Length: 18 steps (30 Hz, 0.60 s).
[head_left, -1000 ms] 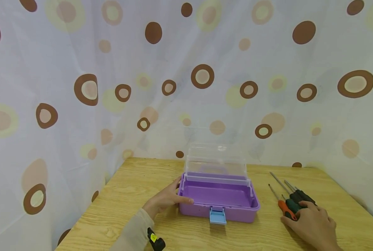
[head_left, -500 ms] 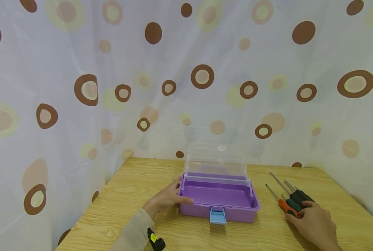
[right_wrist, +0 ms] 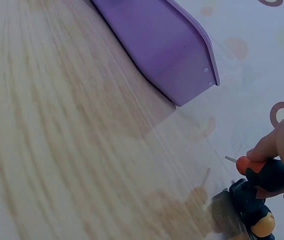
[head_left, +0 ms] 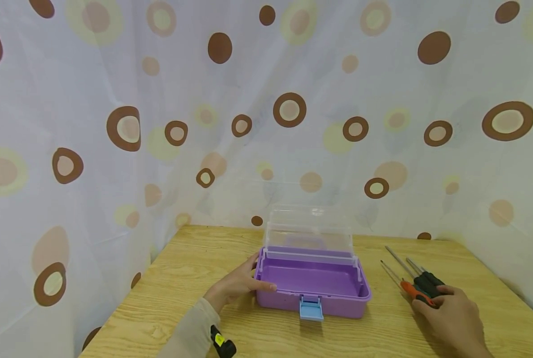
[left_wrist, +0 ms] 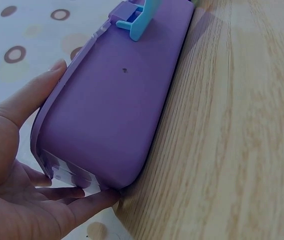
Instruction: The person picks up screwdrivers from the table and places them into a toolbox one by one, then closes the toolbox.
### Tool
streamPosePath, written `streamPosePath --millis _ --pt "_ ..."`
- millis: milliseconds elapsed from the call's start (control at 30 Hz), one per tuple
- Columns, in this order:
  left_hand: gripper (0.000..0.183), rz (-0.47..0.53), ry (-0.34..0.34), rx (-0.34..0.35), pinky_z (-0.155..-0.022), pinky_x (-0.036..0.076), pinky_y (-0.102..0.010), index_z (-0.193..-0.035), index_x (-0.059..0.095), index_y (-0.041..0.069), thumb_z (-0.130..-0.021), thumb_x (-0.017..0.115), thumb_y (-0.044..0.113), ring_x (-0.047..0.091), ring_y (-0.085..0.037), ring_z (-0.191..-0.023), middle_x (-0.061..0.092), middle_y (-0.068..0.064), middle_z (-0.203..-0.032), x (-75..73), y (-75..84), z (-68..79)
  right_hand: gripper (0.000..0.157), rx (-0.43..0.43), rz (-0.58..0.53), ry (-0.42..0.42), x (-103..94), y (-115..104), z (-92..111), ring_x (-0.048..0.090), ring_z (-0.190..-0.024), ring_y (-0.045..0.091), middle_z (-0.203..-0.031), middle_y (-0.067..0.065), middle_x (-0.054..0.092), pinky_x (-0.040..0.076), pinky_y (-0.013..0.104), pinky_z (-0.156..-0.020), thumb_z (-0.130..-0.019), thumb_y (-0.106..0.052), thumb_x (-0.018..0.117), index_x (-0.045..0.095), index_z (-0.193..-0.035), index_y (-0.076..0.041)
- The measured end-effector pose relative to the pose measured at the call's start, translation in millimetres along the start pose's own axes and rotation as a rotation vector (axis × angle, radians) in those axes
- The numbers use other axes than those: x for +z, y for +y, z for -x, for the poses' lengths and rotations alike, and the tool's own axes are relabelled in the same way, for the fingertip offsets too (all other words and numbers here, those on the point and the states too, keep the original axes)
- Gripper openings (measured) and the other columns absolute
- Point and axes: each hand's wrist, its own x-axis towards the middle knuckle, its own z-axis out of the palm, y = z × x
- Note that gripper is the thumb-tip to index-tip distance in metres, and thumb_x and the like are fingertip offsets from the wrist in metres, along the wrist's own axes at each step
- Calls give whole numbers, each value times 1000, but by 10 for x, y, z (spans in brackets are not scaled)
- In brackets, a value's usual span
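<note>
landmark: purple box [head_left: 311, 280], standing on the wooden table [head_left: 365, 340], open side up. all sides as the person faces it.

- box: clear lid [head_left: 308, 226] raised along its rear edge, see-through. light blue latch [head_left: 311, 309] hangs at the middle of its front wall. small dark mark [left_wrist: 124, 70] on that wall, seen from the left wrist.
- left hand [head_left: 237, 287]: grasping the box at its left end. thumb over the front rim near the left corner, other fingers around the end wall.
- light sleeve [head_left: 190, 330] on the left forearm, front-left of the box; black device [head_left: 223, 343] with a yellow label at that wrist, in front of the box.
- right hand [head_left: 456, 318]: well apart from the box, off to its right. grasping the orange-and-black screwdriver [head_left: 415, 290] by the handle, pinched between thumb and finger. shaft points away from the person, slanting toward the box's side. cannot tell whether its tip touches the table.
- dark-handled screwdrivers [head_left: 429, 281]: grouped right of the box, just beyond the held one, shafts pointing away from the person. exact count unclear, partly covered. one handle with a tan end [right_wrist: 263, 225] shows below the held tool in the right wrist view.
- patterned curtain [head_left: 248, 64] behind the box.
</note>
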Motion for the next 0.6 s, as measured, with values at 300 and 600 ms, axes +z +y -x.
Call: streamPosePath --millis 300,600 --pt "117 17 -9 -4 -115 34 -58 -167 9 11 -82 89 19 45 -39 -137 23 -25 -164 -6 -9 -1 69 2 -55 84 -45 -48 27 46 -115 60 -129 43 49 46 64 -87 -100 -45 66 67 -99 24" --pt "118 29 -10 0 -116 33 -58 -167 10 11 -81 90 19 44 -40 -137 23 -24 -165 -13 -10 -8 76 45 -144 127 -137 -85 9 47 -115 59 -130 43 53 49 53 -77 -99 -45 68 55 -125 25"
